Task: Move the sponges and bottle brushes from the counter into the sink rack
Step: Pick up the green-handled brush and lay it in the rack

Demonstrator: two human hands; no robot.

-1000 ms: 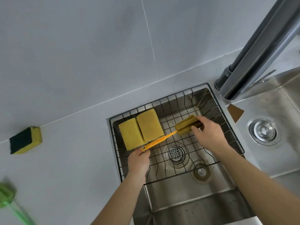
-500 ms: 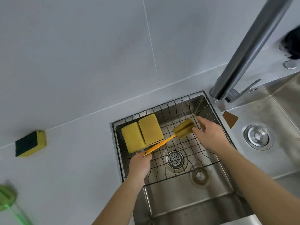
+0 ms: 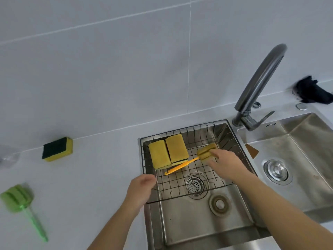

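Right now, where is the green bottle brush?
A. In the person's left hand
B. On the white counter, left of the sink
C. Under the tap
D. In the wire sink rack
B: the green bottle brush lies on the white counter, far left of the wire sink rack.

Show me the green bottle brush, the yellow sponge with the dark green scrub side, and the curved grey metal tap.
Green bottle brush [image 3: 17, 198], head view, on its foam head.
Yellow sponge with dark green scrub side [image 3: 55, 147], head view, on the scrub face.
Curved grey metal tap [image 3: 259, 82], head view, on the spout's middle.
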